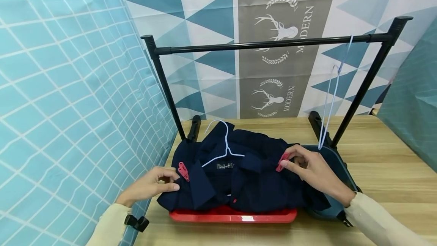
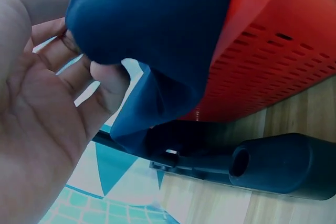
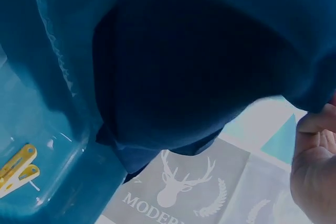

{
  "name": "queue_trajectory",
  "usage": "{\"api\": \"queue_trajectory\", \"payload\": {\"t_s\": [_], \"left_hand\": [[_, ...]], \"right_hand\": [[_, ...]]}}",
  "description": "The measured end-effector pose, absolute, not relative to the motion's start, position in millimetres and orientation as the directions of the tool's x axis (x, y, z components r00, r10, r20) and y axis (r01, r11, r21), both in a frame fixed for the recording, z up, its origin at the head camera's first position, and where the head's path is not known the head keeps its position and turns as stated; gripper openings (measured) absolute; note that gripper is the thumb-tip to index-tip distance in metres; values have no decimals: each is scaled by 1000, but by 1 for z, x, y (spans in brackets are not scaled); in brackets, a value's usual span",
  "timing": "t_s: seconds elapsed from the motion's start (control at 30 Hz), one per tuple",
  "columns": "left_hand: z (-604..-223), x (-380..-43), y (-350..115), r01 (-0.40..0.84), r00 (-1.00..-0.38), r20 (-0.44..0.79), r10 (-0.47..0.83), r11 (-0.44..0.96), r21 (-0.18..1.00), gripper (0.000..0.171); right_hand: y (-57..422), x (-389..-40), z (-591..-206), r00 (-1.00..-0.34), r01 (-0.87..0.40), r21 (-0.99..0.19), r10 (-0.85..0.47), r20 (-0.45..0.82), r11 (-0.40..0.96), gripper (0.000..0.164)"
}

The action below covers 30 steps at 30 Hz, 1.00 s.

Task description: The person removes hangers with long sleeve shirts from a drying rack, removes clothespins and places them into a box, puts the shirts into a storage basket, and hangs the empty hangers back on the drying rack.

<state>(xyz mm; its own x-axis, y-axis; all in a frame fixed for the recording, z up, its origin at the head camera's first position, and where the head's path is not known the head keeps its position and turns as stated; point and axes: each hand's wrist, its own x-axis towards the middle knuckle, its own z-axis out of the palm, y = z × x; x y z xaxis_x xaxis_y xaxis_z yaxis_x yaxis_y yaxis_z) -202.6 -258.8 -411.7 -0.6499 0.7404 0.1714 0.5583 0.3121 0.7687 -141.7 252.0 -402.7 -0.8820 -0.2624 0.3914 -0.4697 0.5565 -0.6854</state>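
Observation:
A navy collared shirt [image 1: 266, 189] lies spread over a red basket [image 1: 235, 218], its neck label facing up. A pale wire hanger [image 1: 226, 143] sits inside the collar, hook pointing away from me. On the shirt's left shoulder is a pink clothespin [image 1: 183, 171]. Beside it my left hand [image 1: 153, 183] pinches the shirt's edge, with the cloth [image 2: 152, 19] between thumb and fingers. At the opposite shoulder, my right hand [image 1: 312, 168] grips a second pink clothespin [image 1: 282, 161] against the fabric; in the right wrist view, cloth mostly hides it.
A black rack [image 1: 263, 44] spans behind the shirt, with another pale hanger [image 1: 332, 98] dangling at its right end. Right of the basket stands a blue bin [image 1: 341, 166], partly under the shirt, holding yellow clothespins [image 3: 20, 169]. A tiled-pattern curtain [image 1: 68, 86] borders the left side.

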Motion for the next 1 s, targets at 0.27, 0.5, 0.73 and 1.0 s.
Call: {"api": "queue_trajectory", "payload": {"t_s": [0.27,0.5,0.73,1.0], "left_hand": [[-408,-201,-257,588,-653,206,728,317,744,13],[-408,-202,-258,592,-661,198,724,341,730,15],[-410,-202,-257,591,-650,212,730,310,745,13],[-411,-202,-256,597,-641,224,734,293,747,14]], "right_hand": [[251,-142,-399,-881,-473,-695,-276,384,542,24],[250,-143,-399,-835,-547,-627,-300,462,555,20],[248,-144,-401,-821,-566,-625,-297,489,537,19],[249,-143,-399,-838,-545,-697,-281,467,467,17]]}}
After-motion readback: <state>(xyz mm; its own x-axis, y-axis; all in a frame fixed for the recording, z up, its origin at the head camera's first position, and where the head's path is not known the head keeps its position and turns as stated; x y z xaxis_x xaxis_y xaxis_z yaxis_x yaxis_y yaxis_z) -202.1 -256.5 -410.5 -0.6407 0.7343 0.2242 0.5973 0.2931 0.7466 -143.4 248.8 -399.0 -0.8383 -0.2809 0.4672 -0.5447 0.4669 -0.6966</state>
